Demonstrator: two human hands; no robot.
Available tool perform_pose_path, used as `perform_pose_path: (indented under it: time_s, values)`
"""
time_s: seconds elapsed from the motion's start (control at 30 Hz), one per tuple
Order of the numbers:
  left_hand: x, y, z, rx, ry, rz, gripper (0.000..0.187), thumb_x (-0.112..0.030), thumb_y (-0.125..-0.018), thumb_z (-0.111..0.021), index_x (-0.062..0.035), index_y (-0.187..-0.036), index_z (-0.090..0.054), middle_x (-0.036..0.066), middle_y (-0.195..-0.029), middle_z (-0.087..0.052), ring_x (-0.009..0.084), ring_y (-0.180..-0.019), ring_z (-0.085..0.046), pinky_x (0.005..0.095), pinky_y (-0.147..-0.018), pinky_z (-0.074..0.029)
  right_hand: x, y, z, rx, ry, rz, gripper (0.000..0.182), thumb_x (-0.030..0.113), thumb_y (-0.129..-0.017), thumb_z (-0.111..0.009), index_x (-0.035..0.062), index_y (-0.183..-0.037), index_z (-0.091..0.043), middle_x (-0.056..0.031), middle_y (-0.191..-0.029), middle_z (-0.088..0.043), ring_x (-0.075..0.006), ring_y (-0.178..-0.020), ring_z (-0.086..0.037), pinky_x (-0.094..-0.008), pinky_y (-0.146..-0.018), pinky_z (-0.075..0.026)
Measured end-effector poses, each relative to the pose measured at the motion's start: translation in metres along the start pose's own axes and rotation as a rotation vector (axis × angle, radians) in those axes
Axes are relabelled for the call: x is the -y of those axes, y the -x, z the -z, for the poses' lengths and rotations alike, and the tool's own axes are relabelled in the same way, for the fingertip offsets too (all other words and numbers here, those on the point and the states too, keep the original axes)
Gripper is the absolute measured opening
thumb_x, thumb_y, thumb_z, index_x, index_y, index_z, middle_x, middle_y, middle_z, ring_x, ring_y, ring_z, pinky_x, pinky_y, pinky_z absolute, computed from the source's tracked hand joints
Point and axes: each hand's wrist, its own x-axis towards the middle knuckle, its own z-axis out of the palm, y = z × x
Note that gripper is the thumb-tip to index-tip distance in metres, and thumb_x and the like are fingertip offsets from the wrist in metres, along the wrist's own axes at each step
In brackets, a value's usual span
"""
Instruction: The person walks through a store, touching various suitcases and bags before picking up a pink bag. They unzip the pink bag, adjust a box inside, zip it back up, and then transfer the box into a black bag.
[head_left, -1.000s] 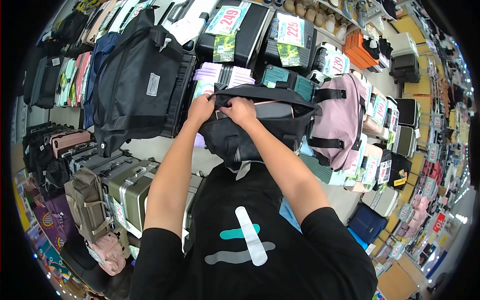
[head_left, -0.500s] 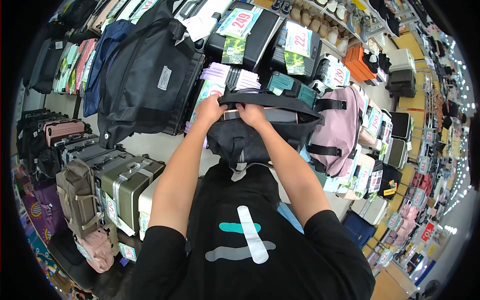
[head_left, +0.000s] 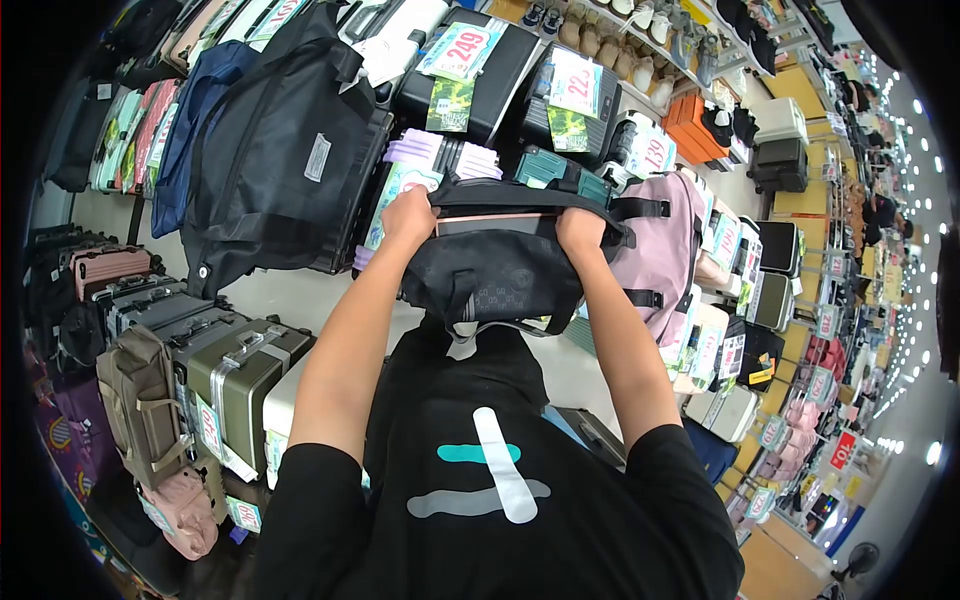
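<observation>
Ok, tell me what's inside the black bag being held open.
Between the left hand and right hand, the black bag gapes at the top, showing a grey panel edged in pink. Everything deeper is hidden by the bag's fabric.

Light was bright and even across the shop, from rows of small ceiling lamps (head_left: 905, 150) that showed as white dots along the far right. Shadows were soft and short; the floor (head_left: 290, 295) between the cases read pale with no hard edges. Mild glare sat on the glossy price tags (head_left: 455, 50) and on the hard shell of the olive suitcase (head_left: 235, 375). Strong fisheye distortion: straight shelves bowed, and a black vignette closed off all four corners. Centre was sharp, print on the black shirt (head_left: 490, 480) crisp. Edges went soft and smeared, the tags at near right unreadable. No motion blur seen.
</observation>
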Motion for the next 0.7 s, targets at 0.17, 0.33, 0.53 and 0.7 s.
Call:
perform_pose_path:
  time_s: [0.17, 0.33, 0.53, 0.7]
  values:
    - [-0.008, 0.001, 0.001, -0.034, -0.003, -0.009, 0.034, -0.024, -0.083, -0.074, -0.0066, -0.111, -0.067, 0.017, -0.105, -0.071, 0.0345, -0.104, -0.066, 0.045, -0.086, -0.052, 0.002, -0.004, 0.005, 0.226, 0.006, -0.166, 0.026, 0.024, -0.087, -0.059, 0.0015, -0.083, -0.072, -0.024, -0.09, -0.07, -0.0406, -0.084, -0.069, -0.0474, -0.077, -0.055]
    - [-0.024, 0.021, 0.009, -0.674, 0.04, -0.487, 0.033, -0.02, -0.078, -0.076, -0.0079, -0.106, -0.063, 0.011, -0.089, -0.067, 0.0344, -0.09, -0.065, 0.0444, -0.08, -0.052, -0.005, 0.0, 0.01, 0.186, -0.135, -0.074, 0.028, 0.026, -0.089, -0.059, 0.0004, -0.09, -0.071, -0.0247, -0.093, -0.069, -0.0411, -0.087, -0.068, -0.0484, -0.08, -0.054]
    - [-0.067, 0.043, -0.011, 0.003, 0.337, -0.736, 0.016, -0.007, -0.083, -0.064, -0.0018, -0.098, -0.059, 0.013, -0.09, -0.066, 0.0343, -0.09, -0.064, 0.0445, -0.077, -0.051, -0.004, -0.003, 0.015, 0.296, -0.139, -0.023, 0.03, 0.028, -0.09, -0.059, 0.001, -0.099, -0.069, -0.025, -0.098, -0.068, -0.0414, -0.091, -0.066, -0.0488, -0.083, -0.053]
    - [-0.073, 0.005, -0.043, 0.104, 0.044, -0.517, 0.027, -0.001, -0.086, -0.05, -0.0011, -0.109, -0.064, 0.02, -0.104, -0.067, 0.0394, -0.101, -0.063, 0.0482, -0.088, -0.051, -0.013, -0.009, 0.019, 0.268, -0.174, 0.146, 0.03, 0.027, -0.092, -0.057, 0.0012, -0.102, -0.067, -0.0245, -0.1, -0.068, -0.0415, -0.095, -0.065, -0.0486, -0.084, -0.052]
